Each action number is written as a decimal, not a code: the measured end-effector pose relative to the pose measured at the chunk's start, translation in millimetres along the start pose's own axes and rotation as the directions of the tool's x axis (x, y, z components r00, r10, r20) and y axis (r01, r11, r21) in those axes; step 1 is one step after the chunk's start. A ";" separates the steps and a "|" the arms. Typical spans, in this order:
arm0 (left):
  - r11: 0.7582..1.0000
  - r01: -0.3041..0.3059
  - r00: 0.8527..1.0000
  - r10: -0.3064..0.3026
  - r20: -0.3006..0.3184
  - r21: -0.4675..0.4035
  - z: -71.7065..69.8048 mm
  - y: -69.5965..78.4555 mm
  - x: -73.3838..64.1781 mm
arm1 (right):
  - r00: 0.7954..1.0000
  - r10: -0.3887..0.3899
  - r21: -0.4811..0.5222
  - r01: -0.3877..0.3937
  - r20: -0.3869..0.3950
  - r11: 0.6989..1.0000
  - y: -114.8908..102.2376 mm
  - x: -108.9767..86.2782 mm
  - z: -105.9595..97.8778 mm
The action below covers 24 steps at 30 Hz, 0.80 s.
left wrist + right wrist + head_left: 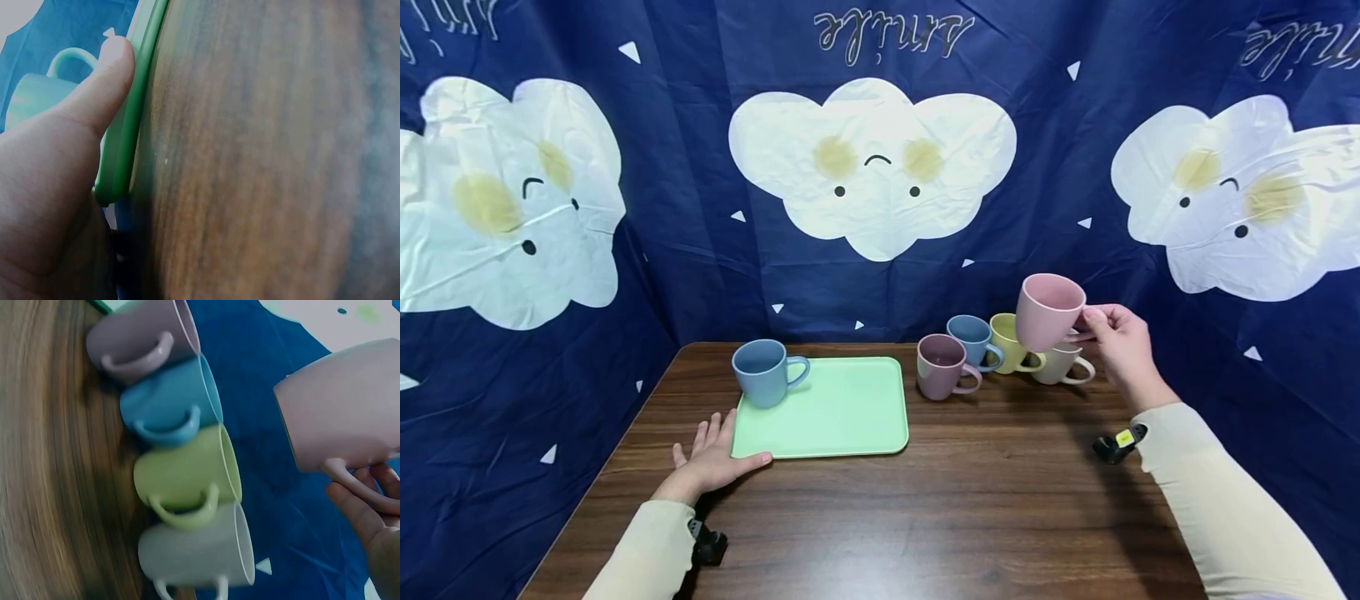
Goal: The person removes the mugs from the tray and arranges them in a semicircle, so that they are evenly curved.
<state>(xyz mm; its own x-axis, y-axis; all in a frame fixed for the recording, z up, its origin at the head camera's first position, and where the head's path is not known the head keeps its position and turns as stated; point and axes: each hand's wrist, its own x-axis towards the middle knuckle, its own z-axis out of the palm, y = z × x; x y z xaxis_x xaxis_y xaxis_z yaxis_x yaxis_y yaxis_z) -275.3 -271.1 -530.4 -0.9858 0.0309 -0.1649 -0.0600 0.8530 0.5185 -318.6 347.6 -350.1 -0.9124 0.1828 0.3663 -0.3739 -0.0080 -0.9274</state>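
Note:
In the head view, a pink mug (1047, 315) hangs in the air above the row of mugs at the right; my right hand (1122, 346) grips it by its handle. The right wrist view shows the same pink mug (350, 406) upright, apart from the others. My left hand (709, 457) rests at the near left corner of a mint-green tray (842, 425), fingers spread, thumb along the front edge. On the tray's left part stands a blue mug (762, 375). The left wrist view has the thumb (106, 81) against the green rim (125, 144).
Right of the tray stand a mauve mug (940, 371), a second blue mug (972, 336), a yellow-green mug (1006, 340) and an off-white mug (1054, 367), close together. All are on a brown wooden table (970, 500). A dark blue curtain (880, 292) hangs behind the table.

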 end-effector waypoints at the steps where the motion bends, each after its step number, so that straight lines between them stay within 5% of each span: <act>1: 1.000 0.000 1.000 0.000 0.001 0.000 -0.4 0.4 -0.3 | 1.000 -0.005 -0.004 0.005 -0.014 1.000 -0.8 0.1 -4.2; 10: 1.000 0.000 1.000 0.000 0.004 -0.002 -3.5 3.9 -2.5 | 0.996 -0.036 0.095 0.044 -0.085 0.995 -1.5 2.0 -36.7; 24: 1.000 0.011 1.000 -0.011 -0.006 0.006 1.2 1.2 -0.1 | 0.967 0.047 0.168 -0.005 -0.250 0.986 8.2 4.0 -68.9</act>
<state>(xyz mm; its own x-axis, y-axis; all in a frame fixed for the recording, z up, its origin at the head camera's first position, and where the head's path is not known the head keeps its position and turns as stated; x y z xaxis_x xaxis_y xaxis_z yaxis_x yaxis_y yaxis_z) -275.2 -269.4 -530.8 -0.9860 0.0183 -0.1658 -0.0701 0.8565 0.5114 -313.9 415.9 -361.5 -0.8583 0.4226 0.2912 -0.3920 -0.1736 -0.9034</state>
